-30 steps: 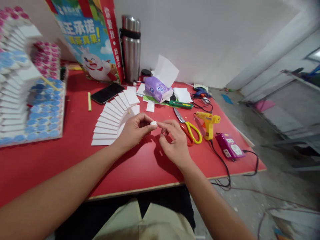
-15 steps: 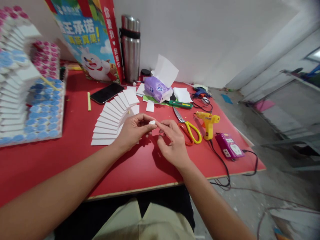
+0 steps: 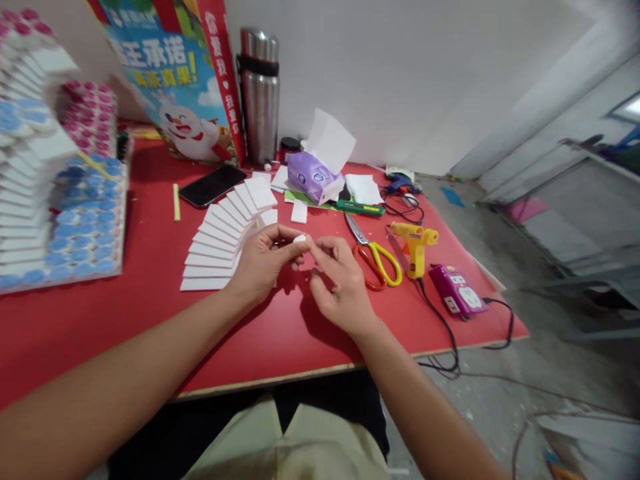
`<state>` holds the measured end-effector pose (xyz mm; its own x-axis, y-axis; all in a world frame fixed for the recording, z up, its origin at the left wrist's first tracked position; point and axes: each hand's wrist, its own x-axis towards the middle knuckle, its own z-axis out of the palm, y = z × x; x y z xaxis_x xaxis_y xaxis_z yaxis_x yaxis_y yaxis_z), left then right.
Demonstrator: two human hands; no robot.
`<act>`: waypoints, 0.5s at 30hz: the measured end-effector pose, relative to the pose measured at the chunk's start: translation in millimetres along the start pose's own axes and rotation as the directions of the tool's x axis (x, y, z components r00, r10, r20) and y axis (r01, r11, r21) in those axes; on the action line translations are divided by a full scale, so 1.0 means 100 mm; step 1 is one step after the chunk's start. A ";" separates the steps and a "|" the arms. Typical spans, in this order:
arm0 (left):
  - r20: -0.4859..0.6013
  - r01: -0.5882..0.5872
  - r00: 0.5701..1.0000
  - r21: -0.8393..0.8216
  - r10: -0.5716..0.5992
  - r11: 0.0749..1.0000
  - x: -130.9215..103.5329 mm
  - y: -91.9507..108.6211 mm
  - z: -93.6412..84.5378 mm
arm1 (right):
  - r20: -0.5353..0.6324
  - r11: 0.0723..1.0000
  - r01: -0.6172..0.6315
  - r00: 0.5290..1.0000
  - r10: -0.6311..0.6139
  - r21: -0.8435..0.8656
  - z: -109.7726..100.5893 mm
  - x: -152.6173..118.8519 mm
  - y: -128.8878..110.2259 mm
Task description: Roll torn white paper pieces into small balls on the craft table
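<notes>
Between the thumb and forefinger of my left hand [image 3: 265, 259] is a small white piece [image 3: 300, 239], too small to make out fully. The fingertips of my right hand [image 3: 337, 280] touch its right side; the thumb there stands apart from the fingers. Just left of my left hand, a fan of overlapping white rectangular pieces [image 3: 210, 257] lies on the red table [image 3: 260, 347], partly covered by that hand. Scissors [image 3: 377, 260] with one red and one yellow handle lie right of my right hand.
A yellow glue gun [image 3: 416, 247] and a purple power socket [image 3: 457, 291] with cables sit at the right. Behind are a green cutter [image 3: 360, 208], purple tissue pack [image 3: 313, 177], phone [image 3: 213, 187], steel flask [image 3: 260, 100] and printed bag [image 3: 175, 87]. Blue-and-white assembled pieces [image 3: 87, 233] stand left.
The small white piece has moved slightly up and left, with more of it covered by fingers. My right hand has shifted a little left, closer against it.
</notes>
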<state>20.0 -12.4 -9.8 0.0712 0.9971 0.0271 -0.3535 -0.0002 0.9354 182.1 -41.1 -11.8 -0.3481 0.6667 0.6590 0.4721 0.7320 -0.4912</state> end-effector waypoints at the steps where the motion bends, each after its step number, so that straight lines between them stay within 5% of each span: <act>1: -0.004 0.013 1.000 -0.021 -0.013 1.000 0.00 -0.01 0.00 | 0.005 1.000 0.007 1.000 -0.007 -0.019 0.00 0.00 0.01; 8: -0.006 0.154 0.987 -0.272 -0.162 0.950 0.08 0.03 -0.01 | -0.012 0.997 0.068 0.998 -0.069 -0.040 -0.03 -0.04 0.00; 12: 0.152 0.318 0.947 -0.364 -0.281 0.875 0.09 0.09 -0.05 | -0.159 0.997 -0.070 0.984 0.074 0.029 -0.10 -0.03 -0.05; 15: 0.254 0.405 0.910 -0.376 -0.327 0.834 0.07 0.09 -0.06 | -0.158 0.968 -0.182 0.965 0.209 0.172 -0.15 0.00 -0.06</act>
<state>11.6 -5.2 -2.8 0.4177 0.8881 -0.1917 -0.6163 0.4320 0.6585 191.5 -48.1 -0.4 -0.1093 0.7744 0.6231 0.3806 0.6117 -0.6935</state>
